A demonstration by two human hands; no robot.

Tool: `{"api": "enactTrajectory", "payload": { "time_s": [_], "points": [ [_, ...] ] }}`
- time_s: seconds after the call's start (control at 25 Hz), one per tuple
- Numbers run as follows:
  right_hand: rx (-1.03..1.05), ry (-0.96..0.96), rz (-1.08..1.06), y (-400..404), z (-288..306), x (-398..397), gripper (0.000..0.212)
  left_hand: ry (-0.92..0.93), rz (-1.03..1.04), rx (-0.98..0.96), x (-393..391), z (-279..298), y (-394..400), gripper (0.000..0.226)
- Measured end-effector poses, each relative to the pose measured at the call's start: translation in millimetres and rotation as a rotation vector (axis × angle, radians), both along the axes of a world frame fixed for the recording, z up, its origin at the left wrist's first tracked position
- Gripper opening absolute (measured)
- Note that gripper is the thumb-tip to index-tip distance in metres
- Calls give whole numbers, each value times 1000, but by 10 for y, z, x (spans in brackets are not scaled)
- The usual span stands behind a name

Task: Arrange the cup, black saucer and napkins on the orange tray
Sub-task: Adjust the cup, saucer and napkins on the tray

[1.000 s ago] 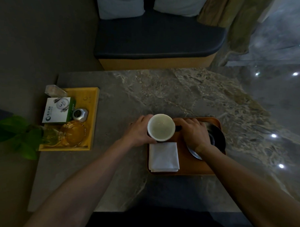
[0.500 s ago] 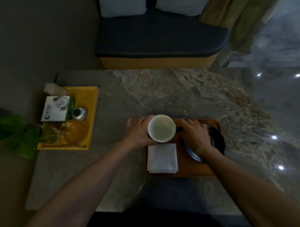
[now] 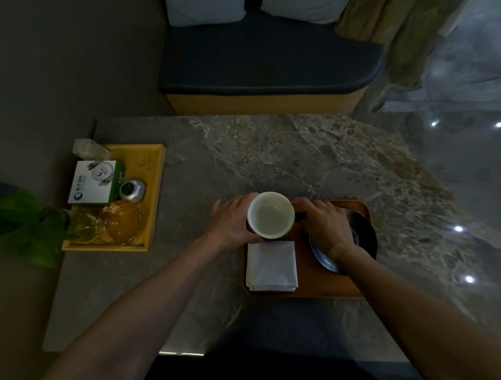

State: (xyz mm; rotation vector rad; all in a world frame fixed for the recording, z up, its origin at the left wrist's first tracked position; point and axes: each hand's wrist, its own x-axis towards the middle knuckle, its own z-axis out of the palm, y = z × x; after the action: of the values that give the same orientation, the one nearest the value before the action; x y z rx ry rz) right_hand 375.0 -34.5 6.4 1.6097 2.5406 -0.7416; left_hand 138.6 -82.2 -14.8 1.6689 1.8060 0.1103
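The cup (image 3: pixel 271 214) is being held upright at the far left of the orange tray (image 3: pixel 320 280) — left hand (image 3: pixel 231 223) fingers clamped on its wall, right hand (image 3: pixel 325 223) fingers closed at its handle, presumably for steadying — behind the napkins (image 3: pixel 271 266) and beside the black saucer (image 3: pixel 364 236).

I see the tray (image 3: pixel 325 286) on the table (image 3: pixel 273 151), right of centre. On it, the cup (image 3: pixel 271 214) sits at the far left, the napkins (image 3: pixel 271 266) just in front of the cup, the saucer (image 3: pixel 364 236) to the right. A second tray (image 3: pixel 154 186) lies well apart, at the table's left edge.
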Motion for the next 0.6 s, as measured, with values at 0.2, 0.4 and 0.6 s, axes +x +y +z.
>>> {"api": "enactTrajectory", "payload": {
  "time_s": [0.2, 0.4, 0.6],
  "points": [
    [-11, -8, 23, 12, 37, 12, 43, 11, -8, 0, -14, 1, 14, 107],
    [7, 7, 17, 13, 54, 22, 40, 5, 13, 4, 9, 13, 10, 107],
    [7, -16, 16, 34, 24, 25, 40, 10, 17, 13, 23, 30, 8, 106]
  ]
}}
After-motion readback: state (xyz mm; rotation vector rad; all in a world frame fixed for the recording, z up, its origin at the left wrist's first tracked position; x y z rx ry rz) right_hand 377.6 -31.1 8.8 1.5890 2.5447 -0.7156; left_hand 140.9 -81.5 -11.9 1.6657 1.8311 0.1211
